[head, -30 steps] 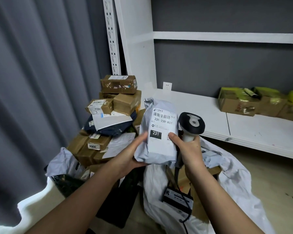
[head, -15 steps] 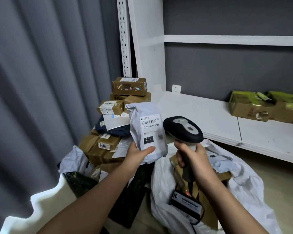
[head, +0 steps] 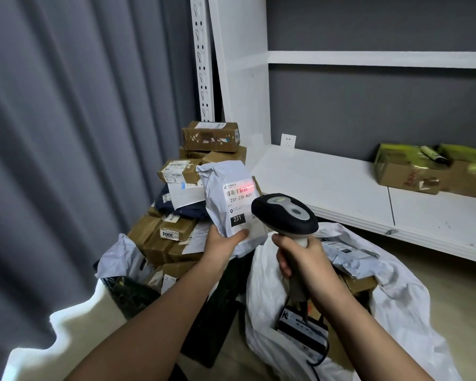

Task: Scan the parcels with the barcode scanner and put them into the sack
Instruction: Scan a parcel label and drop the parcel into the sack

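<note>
parcel gripped in left hand; right hand wraps scanner, newly aimed, red beam now on barcode. sack below scanner comes next.

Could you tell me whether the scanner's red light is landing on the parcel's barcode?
Yes, a red glow lies across the barcode on the grey parcel.

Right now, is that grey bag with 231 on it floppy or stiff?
Probably floppy: the grey bag looks crumpled and creased at its top. Likely light too, since the left hand alone holds it up by the bottom edge. Its plastic skin may be a bit slippery.
</note>
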A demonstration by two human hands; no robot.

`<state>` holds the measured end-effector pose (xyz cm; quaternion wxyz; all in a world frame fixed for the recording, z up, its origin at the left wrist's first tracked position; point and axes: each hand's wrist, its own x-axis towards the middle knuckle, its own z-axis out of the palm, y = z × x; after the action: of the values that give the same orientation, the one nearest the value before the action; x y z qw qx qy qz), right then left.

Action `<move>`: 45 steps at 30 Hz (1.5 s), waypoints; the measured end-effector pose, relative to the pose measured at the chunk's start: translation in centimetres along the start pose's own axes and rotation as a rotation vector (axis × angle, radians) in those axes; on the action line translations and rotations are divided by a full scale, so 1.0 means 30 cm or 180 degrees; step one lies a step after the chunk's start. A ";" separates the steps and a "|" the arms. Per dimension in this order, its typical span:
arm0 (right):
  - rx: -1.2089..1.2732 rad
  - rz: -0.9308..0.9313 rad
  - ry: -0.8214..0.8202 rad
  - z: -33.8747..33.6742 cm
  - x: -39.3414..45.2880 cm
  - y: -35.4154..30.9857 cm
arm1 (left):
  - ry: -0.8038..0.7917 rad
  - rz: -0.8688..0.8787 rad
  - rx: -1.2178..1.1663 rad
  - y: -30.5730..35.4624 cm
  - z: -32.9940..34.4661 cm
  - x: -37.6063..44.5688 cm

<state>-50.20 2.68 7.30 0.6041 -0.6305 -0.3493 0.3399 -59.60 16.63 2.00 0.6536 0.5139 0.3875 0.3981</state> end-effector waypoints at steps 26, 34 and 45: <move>0.0105 0.0237 0.0869 -0.332 -0.013 -0.033 | -0.0311 -0.0081 0.1666 -0.108 0.058 0.025; -0.0335 0.0552 0.1506 -0.604 -0.058 0.067 | -0.0492 0.0140 0.4275 -0.242 0.183 0.043; -0.0148 0.0817 0.1154 -0.591 0.057 0.167 | -0.0515 -0.0574 0.4874 -0.567 0.315 0.188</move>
<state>-34.09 -5.28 2.96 0.5940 -0.7344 -0.1596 0.2869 -46.72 15.76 -13.62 0.1724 0.8164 0.5462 -0.0742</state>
